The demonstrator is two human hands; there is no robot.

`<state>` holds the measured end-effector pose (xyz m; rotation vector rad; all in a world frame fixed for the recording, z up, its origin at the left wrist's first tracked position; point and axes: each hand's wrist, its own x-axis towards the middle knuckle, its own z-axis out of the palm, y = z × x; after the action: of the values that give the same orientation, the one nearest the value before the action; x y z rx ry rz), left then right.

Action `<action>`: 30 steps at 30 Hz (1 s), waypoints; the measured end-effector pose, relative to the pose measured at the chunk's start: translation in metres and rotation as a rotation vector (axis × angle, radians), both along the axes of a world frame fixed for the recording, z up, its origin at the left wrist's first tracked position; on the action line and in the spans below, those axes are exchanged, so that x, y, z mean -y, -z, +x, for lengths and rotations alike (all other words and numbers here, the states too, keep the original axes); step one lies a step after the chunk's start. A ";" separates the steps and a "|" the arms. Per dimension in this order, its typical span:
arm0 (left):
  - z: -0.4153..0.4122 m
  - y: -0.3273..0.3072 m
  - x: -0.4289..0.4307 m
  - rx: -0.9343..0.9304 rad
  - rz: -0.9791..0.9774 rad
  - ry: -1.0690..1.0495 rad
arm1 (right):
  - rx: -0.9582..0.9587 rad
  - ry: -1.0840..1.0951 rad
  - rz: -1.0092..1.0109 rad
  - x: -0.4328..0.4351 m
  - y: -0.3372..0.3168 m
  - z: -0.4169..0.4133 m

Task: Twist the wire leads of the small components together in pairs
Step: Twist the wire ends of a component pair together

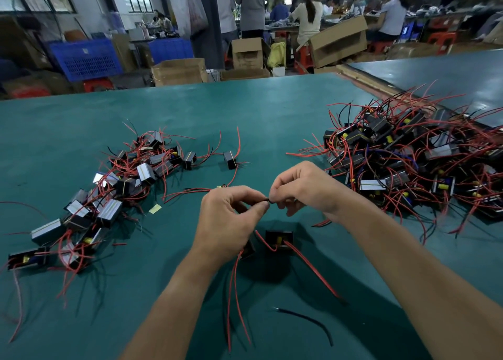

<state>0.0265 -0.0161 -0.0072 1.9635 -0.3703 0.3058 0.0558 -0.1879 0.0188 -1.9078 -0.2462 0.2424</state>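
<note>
- The black component, with a yellow part on its face, sits straight below the two hands. Whether it rests on the green desk or hangs by its leads cannot be told.
- Just to its left, a second component is mostly hidden behind the left wrist, and red leads trail from it toward the near edge.
- Farther left and beyond it sprawls a loose heap of components, tangled in red wire.
- A lone component stands beyond it, apart from that heap.
- Farther right and beyond it lies a larger, denser pile.
- On its near side a loose black wire curves across the desk.
- Well to its left lies a yellow tape scrap.
- Far beyond it, past the desk's edge, are cardboard boxes, a blue crate and people at other benches.
- Directly above it is the dark wire joint. The left hand pinches the joint between thumb and forefinger, and the right hand pinches it with its fingertips from the other side.
- Each grip is closed tight on the joint, and the two meet there.
- A long red lead runs from the component toward the near right.
</note>
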 end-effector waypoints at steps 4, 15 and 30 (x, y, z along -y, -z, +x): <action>0.005 0.001 -0.002 -0.140 -0.140 -0.026 | 0.198 0.041 -0.081 -0.002 0.005 0.000; 0.006 0.000 -0.006 -0.306 -0.332 -0.002 | 0.416 0.072 -0.300 -0.005 0.011 -0.002; 0.006 -0.003 -0.005 -0.333 -0.310 -0.042 | 0.456 -0.054 -0.374 -0.003 0.007 -0.005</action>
<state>0.0324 -0.0115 -0.0046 1.6799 -0.0596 0.0541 0.0513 -0.1851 0.0117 -2.3164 -0.5913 -0.1268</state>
